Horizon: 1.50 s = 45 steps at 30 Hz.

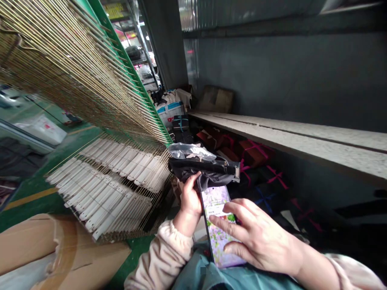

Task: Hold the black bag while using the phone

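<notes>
My left hand (191, 200) is closed on a black fabric bag (208, 171), its thumb on the near side and the other fingers hidden. Clear crinkled plastic and a metal-looking piece lie along the bag's top edge. Just below the bag, a smartphone (219, 237) lies tilted over my lap, its lit screen showing purple flowers and a notification box. Over the screen is my right hand (260, 237), fingers apart, with the index fingertip at the notification. Whether that fingertip presses the glass, I cannot tell.
A green-framed rack of metal rods (90, 68) leans in from the left, with rows of white strips (115, 189) below. An open cardboard box (81, 257) stands at lower left. Right of me are a pale ledge (290, 133) and dark bundles tied with pink cord (254, 151).
</notes>
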Each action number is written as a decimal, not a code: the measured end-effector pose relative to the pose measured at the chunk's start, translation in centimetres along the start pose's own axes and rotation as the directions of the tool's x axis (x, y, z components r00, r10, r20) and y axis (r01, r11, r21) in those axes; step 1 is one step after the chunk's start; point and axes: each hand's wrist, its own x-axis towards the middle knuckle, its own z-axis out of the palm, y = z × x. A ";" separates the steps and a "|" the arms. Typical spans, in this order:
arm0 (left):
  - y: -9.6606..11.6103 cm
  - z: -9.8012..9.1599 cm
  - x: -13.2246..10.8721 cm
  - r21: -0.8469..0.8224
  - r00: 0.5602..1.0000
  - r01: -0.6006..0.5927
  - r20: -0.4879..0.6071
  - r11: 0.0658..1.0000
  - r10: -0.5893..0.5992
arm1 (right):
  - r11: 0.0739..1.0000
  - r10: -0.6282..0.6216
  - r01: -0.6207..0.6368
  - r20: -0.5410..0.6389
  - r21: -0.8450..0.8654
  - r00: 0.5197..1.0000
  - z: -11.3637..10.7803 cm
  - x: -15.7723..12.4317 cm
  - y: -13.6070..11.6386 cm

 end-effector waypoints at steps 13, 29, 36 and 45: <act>0.9 -0.5 0.2 0.011 0.994 -0.107 -0.019 0.994 0.107 | 0.751 0.567 -0.399 -0.205 0.525 0.798 0.2 -3.5 1.2; 0.8 -0.3 0.2 0.021 0.999 -0.046 -0.003 0.999 0.046 | 0.056 0.508 -0.308 0.238 0.950 0.828 3.4 1.1 -0.6; 0.9 -1.2 1.0 0.025 0.996 -0.093 -0.001 0.995 0.093 | 0.633 0.653 -0.378 -0.203 0.676 0.730 1.9 -0.8 0.6; 0.6 -1.1 1.3 0.017 0.998 -0.059 -0.012 0.998 0.059 | 0.987 -0.007 0.022 -0.092 0.162 0.996 0.1 -1.8 0.2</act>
